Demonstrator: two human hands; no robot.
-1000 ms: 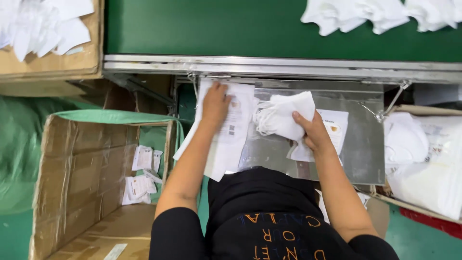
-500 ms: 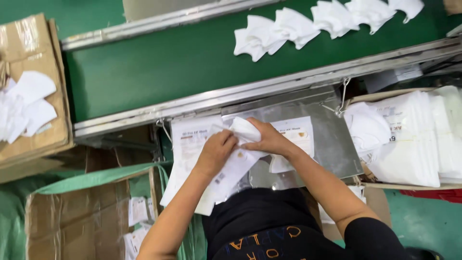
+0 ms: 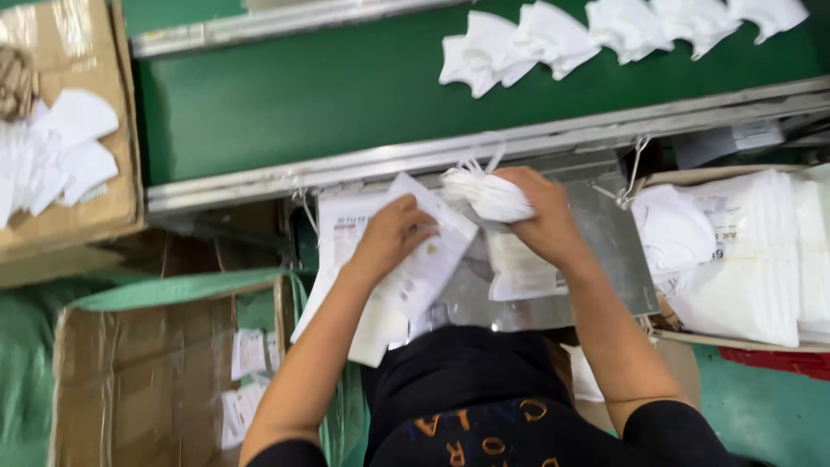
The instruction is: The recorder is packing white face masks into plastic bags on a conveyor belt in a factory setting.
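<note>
Two hands are closed on separate things: a folded white mask [image 3: 486, 195] is gripped by the right hand [image 3: 543, 216], a white pouch [image 3: 428, 259] just beside it by the left hand [image 3: 391, 238].

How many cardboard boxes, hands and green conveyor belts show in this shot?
Cardboard boxes: 3 (upper left, lower left, right)
Hands: 2 (left hand on a flat packet, right hand gripping folded white masks)
Green conveyor belts: 1
Total: 6
</note>
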